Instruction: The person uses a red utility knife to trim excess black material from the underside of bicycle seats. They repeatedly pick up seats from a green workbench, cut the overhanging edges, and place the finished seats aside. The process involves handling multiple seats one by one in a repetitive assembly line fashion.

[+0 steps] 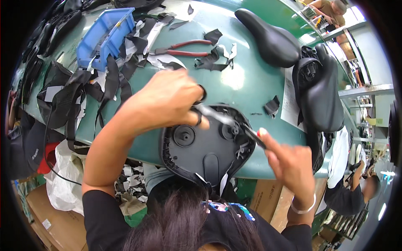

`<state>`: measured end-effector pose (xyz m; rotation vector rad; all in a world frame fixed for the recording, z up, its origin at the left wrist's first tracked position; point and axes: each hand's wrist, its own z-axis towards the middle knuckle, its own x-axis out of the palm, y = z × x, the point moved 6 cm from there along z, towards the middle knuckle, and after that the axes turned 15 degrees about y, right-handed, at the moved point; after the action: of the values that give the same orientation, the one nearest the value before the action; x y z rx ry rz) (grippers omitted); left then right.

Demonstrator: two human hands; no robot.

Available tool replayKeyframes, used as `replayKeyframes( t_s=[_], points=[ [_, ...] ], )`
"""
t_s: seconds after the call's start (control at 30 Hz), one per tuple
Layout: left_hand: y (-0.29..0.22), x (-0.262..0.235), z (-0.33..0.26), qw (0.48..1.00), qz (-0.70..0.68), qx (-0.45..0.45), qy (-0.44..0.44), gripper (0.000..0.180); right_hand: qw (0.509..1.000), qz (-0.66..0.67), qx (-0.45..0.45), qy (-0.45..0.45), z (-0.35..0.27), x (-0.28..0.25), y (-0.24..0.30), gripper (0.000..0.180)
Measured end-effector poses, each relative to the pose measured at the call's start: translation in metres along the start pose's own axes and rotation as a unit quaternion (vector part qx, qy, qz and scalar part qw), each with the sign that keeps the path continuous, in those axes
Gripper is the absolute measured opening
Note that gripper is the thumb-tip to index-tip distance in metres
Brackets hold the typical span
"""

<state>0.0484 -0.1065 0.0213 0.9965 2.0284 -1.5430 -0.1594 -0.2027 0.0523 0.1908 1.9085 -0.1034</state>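
Note:
A bicycle saddle (197, 152) lies upside down at the table's near edge, its black plastic underside facing up. My left hand (171, 98) is closed on a pair of scissors (215, 113), fingers through the dark handles. The blurred blades reach over the saddle toward its right rim. My right hand (289, 165) is closed at that rim, thumb and finger pinching a thin dark strip (256, 139), apparently cover material. White bits show along the saddle's rim.
Red-handled pliers (188, 48) lie among black scraps (115, 79) beyond my left hand. A blue bin (104, 37) stands far left. Finished saddles (272, 39) rest at the right, some over a paper sheet (290, 100). Other people work at the far right and left.

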Motion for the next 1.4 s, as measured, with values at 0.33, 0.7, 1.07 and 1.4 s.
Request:
replayKeyframes(
  t_s=[0.33, 0.7, 1.07, 1.4],
  points=[
    [0.010, -0.018, 0.017, 0.737, -0.588, 0.149, -0.299, 0.030, 0.998, -0.042, 0.022, 0.030, -0.021, 0.019, 0.015, 0.052],
    [-0.025, -0.048, -0.110, 0.635, -0.140, 0.061, -0.758, 0.029, 0.716, 0.688, 0.121, 0.004, -0.088, 0.129, 0.049, 0.051],
    [0.079, 0.002, -0.033, 0.820, -0.463, -0.074, -0.328, 0.036, 0.725, 0.571, 0.114, -0.368, 0.017, 0.038, -0.078, 0.046],
    [-0.043, 0.058, -0.018, 0.968, 0.029, 0.222, 0.113, 0.034, 0.593, 0.710, 0.046, -0.376, 0.156, 0.035, -0.189, 0.053]
  ],
)
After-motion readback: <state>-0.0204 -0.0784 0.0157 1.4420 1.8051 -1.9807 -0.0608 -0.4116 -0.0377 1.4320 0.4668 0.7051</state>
